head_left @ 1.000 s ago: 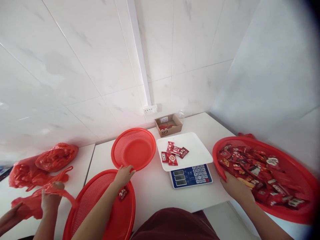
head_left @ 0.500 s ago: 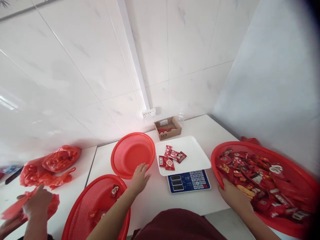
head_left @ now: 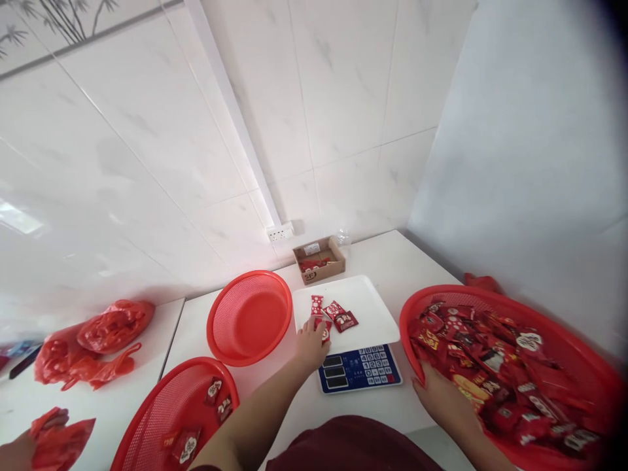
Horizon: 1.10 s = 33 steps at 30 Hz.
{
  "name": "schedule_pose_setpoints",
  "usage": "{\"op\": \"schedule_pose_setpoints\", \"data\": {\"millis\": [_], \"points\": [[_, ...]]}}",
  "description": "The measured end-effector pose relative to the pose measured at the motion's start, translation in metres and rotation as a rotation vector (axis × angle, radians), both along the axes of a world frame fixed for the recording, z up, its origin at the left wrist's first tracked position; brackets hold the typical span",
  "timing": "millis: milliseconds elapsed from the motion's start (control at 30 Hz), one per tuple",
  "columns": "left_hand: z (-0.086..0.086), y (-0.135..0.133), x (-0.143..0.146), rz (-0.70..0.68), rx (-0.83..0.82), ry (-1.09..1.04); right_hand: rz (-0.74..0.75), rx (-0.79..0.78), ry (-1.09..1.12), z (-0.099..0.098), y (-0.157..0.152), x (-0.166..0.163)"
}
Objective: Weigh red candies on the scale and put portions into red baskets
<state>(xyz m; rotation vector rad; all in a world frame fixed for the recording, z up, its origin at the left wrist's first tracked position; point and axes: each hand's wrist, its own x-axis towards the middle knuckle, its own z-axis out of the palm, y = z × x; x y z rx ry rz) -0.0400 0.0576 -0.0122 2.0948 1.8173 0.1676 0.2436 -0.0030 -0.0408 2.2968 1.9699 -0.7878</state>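
Note:
My left hand (head_left: 311, 345) is over the left side of the white weighing tray (head_left: 373, 317), its fingers curled onto a small red candy packet (head_left: 324, 332). More red and white packets (head_left: 346, 320) lie on the tray just beyond the fingertips. The tray sits on a scale with a blue keypad panel (head_left: 360, 368). At the right, my right hand (head_left: 436, 396) grips the near-left rim of a large red plastic basket (head_left: 409, 311) filled with mixed red packets. What lies under my left palm is hidden.
An empty red basket (head_left: 216, 317) stands left of the scale; a nearer red basket (head_left: 142, 415) holds a few packets. Behind the tray is a cardboard box (head_left: 324, 268). Red plastic bags (head_left: 118, 327) lie at left, where another person's hand (head_left: 52, 422) holds a red bag.
My left hand has moved right, from beside the empty basket onto the packets on the tray. My right hand stays on the basket rim. The other person's hand and bag have shifted lower left.

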Motion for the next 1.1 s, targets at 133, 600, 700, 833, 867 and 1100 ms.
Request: {"op": "schedule_pose_setpoints", "data": {"millis": [133,600,700,833,867,1100], "points": [[-0.008,0.001,0.002,0.032,0.077,-0.184,0.002,0.050,0.027,-0.011,0.000,0.004],[0.021,0.033,-0.032,0.134,0.094,0.055,0.009,0.044,0.075,-0.025,0.003,0.007],[0.012,0.052,0.006,0.083,-0.073,-0.030,0.018,0.066,0.063,-0.023,0.002,0.006],[0.007,0.068,0.038,0.048,-0.213,-0.006,0.017,0.064,0.050,-0.019,0.001,0.006],[0.006,0.068,0.042,0.004,-0.204,0.018,0.016,0.057,0.044,-0.018,0.001,0.006],[-0.004,0.048,0.040,-0.157,0.031,0.051,0.014,0.057,0.057,-0.012,0.002,0.004]]}}
